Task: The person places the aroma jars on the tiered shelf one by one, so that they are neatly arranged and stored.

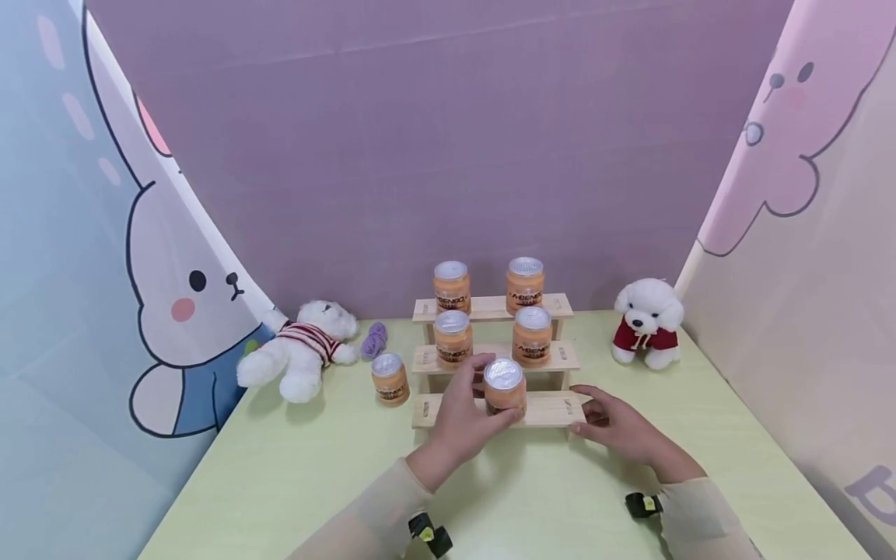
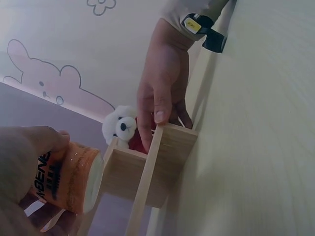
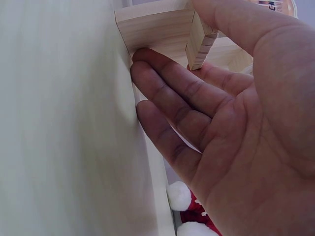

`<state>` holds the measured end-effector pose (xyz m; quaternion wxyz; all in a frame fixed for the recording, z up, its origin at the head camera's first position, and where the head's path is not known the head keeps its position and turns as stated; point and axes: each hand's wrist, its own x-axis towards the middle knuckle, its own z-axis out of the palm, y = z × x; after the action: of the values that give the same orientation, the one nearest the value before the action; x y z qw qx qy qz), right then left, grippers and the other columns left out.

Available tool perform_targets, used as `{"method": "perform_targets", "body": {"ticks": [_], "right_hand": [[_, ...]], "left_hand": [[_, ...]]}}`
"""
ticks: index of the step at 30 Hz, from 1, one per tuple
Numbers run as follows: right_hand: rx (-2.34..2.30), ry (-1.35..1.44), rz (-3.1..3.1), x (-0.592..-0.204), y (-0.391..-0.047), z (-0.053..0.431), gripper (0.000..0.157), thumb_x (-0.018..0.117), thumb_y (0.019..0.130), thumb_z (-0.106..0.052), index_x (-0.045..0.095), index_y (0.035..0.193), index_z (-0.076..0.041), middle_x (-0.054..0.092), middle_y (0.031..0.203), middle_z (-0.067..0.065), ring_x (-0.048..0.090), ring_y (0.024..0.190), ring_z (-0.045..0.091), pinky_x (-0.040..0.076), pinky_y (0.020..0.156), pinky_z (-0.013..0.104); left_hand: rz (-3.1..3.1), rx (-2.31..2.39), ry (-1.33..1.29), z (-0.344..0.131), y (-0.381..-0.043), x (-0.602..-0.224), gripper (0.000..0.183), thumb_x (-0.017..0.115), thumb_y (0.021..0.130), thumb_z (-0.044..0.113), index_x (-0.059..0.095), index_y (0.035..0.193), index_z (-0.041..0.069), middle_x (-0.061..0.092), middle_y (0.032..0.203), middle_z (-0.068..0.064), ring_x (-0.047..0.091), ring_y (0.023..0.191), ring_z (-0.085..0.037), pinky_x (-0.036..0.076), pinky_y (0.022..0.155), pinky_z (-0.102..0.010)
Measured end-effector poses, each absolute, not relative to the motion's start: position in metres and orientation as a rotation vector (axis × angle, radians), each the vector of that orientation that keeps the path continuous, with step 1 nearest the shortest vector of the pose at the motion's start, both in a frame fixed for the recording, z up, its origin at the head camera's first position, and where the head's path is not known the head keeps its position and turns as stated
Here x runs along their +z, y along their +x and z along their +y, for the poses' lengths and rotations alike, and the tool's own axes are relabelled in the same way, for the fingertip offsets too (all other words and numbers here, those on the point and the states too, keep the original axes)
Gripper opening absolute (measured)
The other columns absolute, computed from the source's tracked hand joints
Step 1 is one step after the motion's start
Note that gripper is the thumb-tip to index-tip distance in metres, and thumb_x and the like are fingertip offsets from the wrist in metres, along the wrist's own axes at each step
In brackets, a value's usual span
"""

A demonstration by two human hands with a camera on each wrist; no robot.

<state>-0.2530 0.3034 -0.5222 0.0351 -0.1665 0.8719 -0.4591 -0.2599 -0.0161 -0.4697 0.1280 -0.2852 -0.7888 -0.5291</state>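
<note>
My left hand [image 1: 458, 420] grips an orange can [image 1: 504, 386] with a silvery lid and dark lettering, thumb in front and fingers behind. The can is over the lowest step of a three-step wooden display stand [image 1: 549, 407]; in the left wrist view the can [image 2: 69, 179] looks tilted. At the stand's right end, my right hand [image 1: 625, 426] pinches the lowest board between thumb and index finger, its other fingers extended below. Two more cans stand on the middle step, a left one [image 1: 453, 340] and a right one [image 1: 532, 337].
On the top step are another left can [image 1: 452, 288] and right can [image 1: 525, 285]. One can [image 1: 390, 380] stands on the table left of the stand, near a purple yarn bundle [image 1: 374, 341] and a white plush bear [image 1: 308, 350]. A plush dog [image 1: 647, 323] sits at the right.
</note>
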Motion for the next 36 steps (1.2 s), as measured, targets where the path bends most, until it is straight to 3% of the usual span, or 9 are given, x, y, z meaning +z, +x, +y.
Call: {"method": "perform_targets", "body": {"ticks": [10,36], "right_hand": [[-1.422,-0.521,2.675,-0.52,-0.252,0.302,0.071,0.077,0.098,-0.023,0.04,0.155,-0.003,0.073,0.11,0.006,0.069,0.1,0.022,0.054,0.086,0.029],[-1.433,-0.521,2.658,-0.517,-0.25,0.3,0.07,0.076,0.099,-0.022,0.04,0.156,-0.002,0.073,0.109,0.005,0.068,0.098,0.021,0.054,0.083,0.029]], "left_hand": [[-2.361,-1.552,-0.786,-0.001,-0.265,-0.481,0.088,0.097,0.076,0.019,0.046,0.148,0.022,0.057,0.13,0.009,0.059,0.111,-0.011,0.057,0.089,-0.028],[-2.423,-1.514,-0.737,0.014,-0.274,-0.492,0.084,0.097,0.076,0.021,0.047,0.144,0.021,0.057,0.129,0.007,0.06,0.11,-0.01,0.057,0.085,-0.025]]}}
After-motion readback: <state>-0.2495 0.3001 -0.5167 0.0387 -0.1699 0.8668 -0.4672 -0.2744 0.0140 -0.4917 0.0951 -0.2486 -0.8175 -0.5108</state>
